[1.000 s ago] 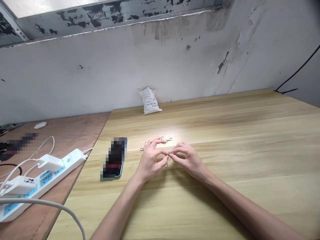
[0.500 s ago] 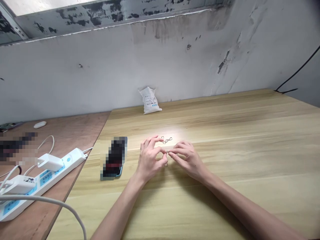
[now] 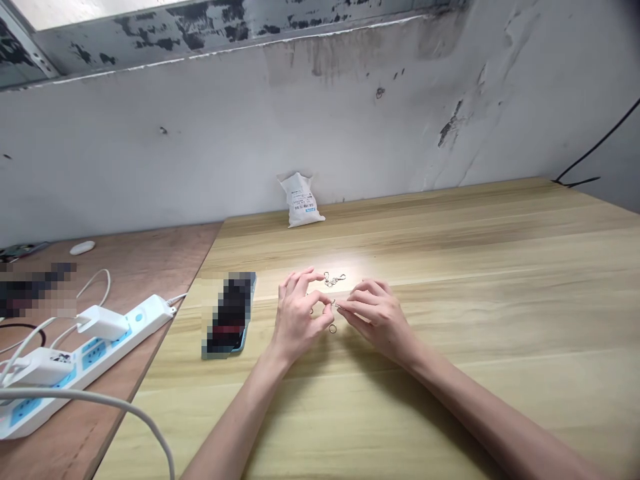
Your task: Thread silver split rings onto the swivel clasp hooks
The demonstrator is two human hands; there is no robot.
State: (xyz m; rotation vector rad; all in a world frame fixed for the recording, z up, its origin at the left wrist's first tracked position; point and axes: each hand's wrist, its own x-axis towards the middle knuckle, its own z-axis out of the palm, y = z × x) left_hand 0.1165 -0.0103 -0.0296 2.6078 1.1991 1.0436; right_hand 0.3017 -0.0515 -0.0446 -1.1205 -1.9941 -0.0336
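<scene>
A small metal swivel clasp [image 3: 337,305] shows between the fingertips of both hands, partly hidden by them. My right hand [image 3: 376,312] pinches it between thumb and forefinger. My left hand [image 3: 300,313] has thumb and forefinger pressed together at the clasp's end, and what sits in that pinch is too small to make out. Its other fingers reach forward. Below the left fingertips lies a small metal ring [image 3: 333,329]. Just beyond the hands, several metal clasps [image 3: 334,280] form a little pile on the wooden table [image 3: 480,280].
A phone [image 3: 231,313] with a blurred screen lies left of my hands. At the wall stands a white labelled packet [image 3: 303,203]. On the brown surface to the left are a power strip [image 3: 150,313] with plugged-in chargers, cables [image 3: 145,420] and a white oval object [image 3: 82,248].
My right hand has shifted slightly to the right and its fingers have tilted around the clasp. The ring below the left fingertips shows more fully. The pile stays put.
</scene>
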